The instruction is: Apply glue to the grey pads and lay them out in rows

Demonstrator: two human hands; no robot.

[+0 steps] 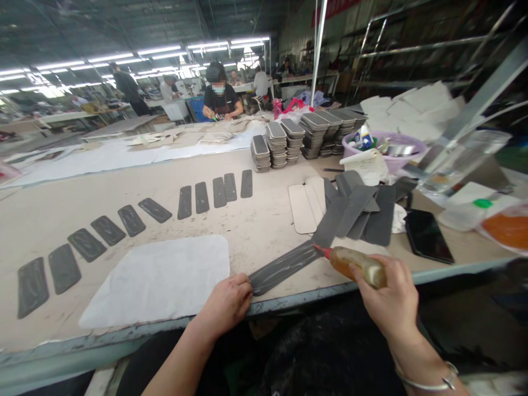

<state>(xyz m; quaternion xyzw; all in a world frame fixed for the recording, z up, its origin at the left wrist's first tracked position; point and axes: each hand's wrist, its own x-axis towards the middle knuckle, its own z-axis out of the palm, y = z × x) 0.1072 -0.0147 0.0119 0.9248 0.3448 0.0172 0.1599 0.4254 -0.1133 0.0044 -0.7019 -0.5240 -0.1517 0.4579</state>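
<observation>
My right hand (391, 294) is wrapped round a glue bottle (357, 265) with amber contents and a red nozzle. The nozzle tip touches or hovers just over the far end of a long dark grey strip (284, 268), which carries shiny wet streaks. At the strip's near end, by the table edge, my left hand (231, 300) pinches or presses its corner, fingers closed. Beside that hand lies a white sheet (165, 278). Dark pieces with glossy streaks, such as this one (86, 245), form a curved row to the left and beyond.
Loose grey pieces (363, 206) and pale pieces (303, 206) overlap at right. Behind them rise stacked pieces (277, 144) and a purple basket (406, 159). A black phone (429, 235) lies near the right edge. Across the table a co-worker (223, 99) handles flat material.
</observation>
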